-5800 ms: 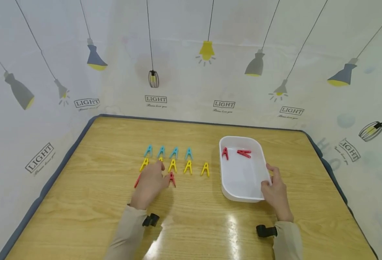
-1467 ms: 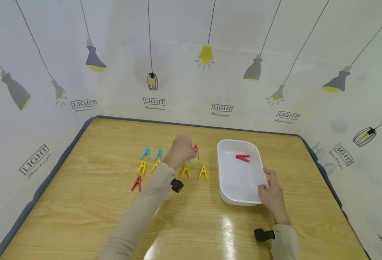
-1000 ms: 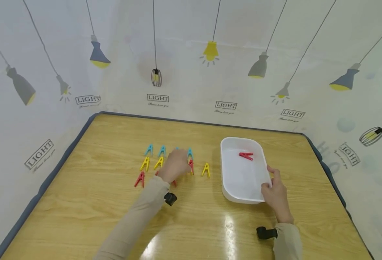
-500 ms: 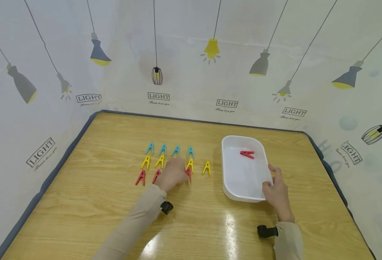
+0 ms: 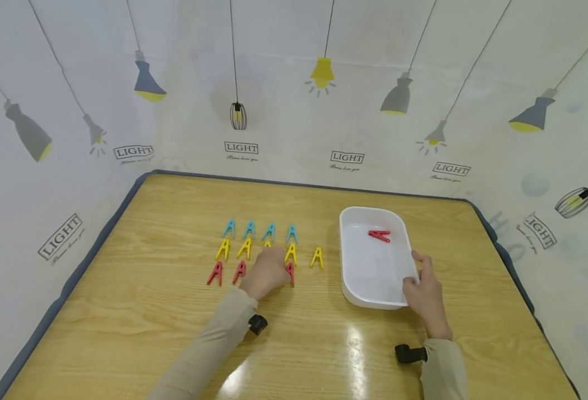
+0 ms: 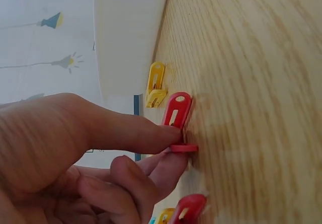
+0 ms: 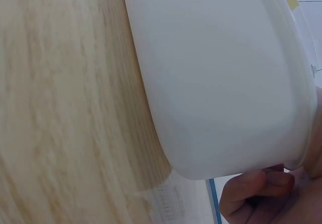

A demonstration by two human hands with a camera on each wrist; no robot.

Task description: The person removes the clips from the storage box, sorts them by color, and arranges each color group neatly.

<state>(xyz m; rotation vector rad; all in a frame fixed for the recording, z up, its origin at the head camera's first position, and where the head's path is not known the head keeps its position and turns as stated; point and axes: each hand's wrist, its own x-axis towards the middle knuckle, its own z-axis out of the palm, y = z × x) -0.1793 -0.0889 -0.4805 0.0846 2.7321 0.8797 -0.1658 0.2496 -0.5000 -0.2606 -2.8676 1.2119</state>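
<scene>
My left hand [image 5: 266, 272] pinches a red clothespin [image 6: 177, 110] between thumb and finger, low at the tabletop at the right end of the front row. Two red clothespins, one [image 5: 215, 273] at the far left and another [image 5: 239, 272] beside it, lie left of the hand, which covers part of the row. Behind lie a row of yellow clothespins [image 5: 244, 248] and a row of blue clothespins [image 5: 249, 229]. My right hand [image 5: 426, 297] grips the right rim of a white plastic tub [image 5: 374, 297]. One red clothespin [image 5: 379, 235] lies inside it.
The wooden table [image 5: 304, 344] has a dark blue edging [image 5: 294, 188] along its back and sides. Behind it hangs a pale wall covering [image 5: 284, 50] printed with lamps. A yellow clothespin [image 5: 317, 258] lies between the rows and the tub.
One of two red clothespins has left the tub. My left hand has carried it leftward, then down toward me, to the front row. The right hand has kept its hold on the tub.
</scene>
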